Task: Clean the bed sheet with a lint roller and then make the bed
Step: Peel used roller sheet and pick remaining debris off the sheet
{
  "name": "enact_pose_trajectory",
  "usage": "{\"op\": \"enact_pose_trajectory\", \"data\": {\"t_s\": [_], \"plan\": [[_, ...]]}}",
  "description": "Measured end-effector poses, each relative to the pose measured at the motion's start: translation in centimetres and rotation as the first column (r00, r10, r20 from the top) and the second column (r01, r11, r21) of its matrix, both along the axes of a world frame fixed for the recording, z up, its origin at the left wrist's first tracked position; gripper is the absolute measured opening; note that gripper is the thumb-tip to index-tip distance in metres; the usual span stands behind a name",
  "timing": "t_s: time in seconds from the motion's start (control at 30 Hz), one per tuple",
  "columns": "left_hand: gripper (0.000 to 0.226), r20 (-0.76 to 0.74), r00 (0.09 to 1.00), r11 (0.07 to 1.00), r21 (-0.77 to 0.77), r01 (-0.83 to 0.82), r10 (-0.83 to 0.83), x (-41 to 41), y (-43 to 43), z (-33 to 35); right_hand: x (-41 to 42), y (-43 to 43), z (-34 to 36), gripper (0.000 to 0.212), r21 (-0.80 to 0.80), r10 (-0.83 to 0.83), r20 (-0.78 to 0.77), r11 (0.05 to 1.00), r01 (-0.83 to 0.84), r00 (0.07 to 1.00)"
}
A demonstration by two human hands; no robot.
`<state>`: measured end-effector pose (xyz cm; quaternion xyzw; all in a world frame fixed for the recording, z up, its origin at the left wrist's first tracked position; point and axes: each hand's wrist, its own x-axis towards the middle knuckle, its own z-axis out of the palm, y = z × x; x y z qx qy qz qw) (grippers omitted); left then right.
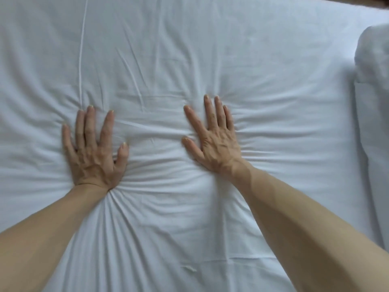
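— What's the surface?
— I see a white bed sheet (pixel 189 60) filling my view, wrinkled, with creases fanning out from both palms. A white pillow (pixel 372 85) lies at the right edge.
— And the hands?
— My left hand (pixel 92 152) and right hand (pixel 214 142) lie flat, fingers straight and spread, pressing the sheet mid-view, apart, gripping nothing.

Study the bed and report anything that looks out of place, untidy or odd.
The sheet is not smooth: creases fan out from where the left hand and right hand press flat on it. A small pale scrap, perhaps lint, lies near the bottom of the view. Nothing looks damaged or spilled.
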<state>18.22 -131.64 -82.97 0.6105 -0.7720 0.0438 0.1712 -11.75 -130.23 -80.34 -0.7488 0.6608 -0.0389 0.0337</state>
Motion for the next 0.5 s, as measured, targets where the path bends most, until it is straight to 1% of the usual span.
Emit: {"op": "enact_pose_trajectory", "data": {"t_s": [0.13, 0.2, 0.23, 0.3, 0.37, 0.4, 0.43, 0.5], "plan": [[0.071, 0.073, 0.997, 0.999, 0.039, -0.022, 0.019, -0.3, 0.1, 0.6, -0.5, 0.0, -1.4, 0.070, -0.057, 0.018, 0.056, 0.998, -0.015, 0.998], [0.074, 0.064, 0.998, 0.993, 0.113, -0.037, 0.030, -0.4, 0.2, 1.3, -0.7, 0.1, -2.1, 0.070, -0.094, 0.026, 0.079, 0.995, -0.019, 0.997], [0.075, 0.043, 0.999, 0.988, 0.155, -0.013, 0.006, -0.7, 0.4, 1.8, -0.8, 0.1, -2.2, 0.070, -0.104, 0.027, 0.096, 0.994, -0.017, 0.995], [0.077, 0.006, 0.991, 0.959, 0.252, 0.129, -0.135, -1.9, 2.2, 3.0, -0.9, -0.2, -2.3, 0.070, -0.109, 0.024, 0.117, 0.994, -0.011, 0.993], [0.078, -0.019, 0.941, 0.884, 0.339, 0.323, -0.337, -3.9, 6.8, 4.1, -1.0, -0.1, -2.3, 0.071, -0.117, 0.023, 0.111, 0.993, -0.010, 0.994], [0.080, -0.051, 0.902, 0.825, 0.384, 0.415, -0.430, -4.7, 9.8, 4.8, -0.9, 0.0, -2.3, 0.071, -0.128, 0.027, 0.116, 0.992, -0.012, 0.993], [0.083, -0.094, 0.848, 0.744, 0.436, 0.506, -0.521, -5.6, 12.7, 5.7, -1.0, 0.1, -2.2, 0.071, -0.140, 0.027, 0.118, 0.990, -0.011, 0.993], [0.082, -0.207, 0.714, 0.551, 0.507, 0.663, -0.668, -6.5, 16.9, 7.9, -0.8, 0.2, -2.0, 0.070, -0.157, 0.027, 0.130, 0.988, -0.006, 0.991]]}}
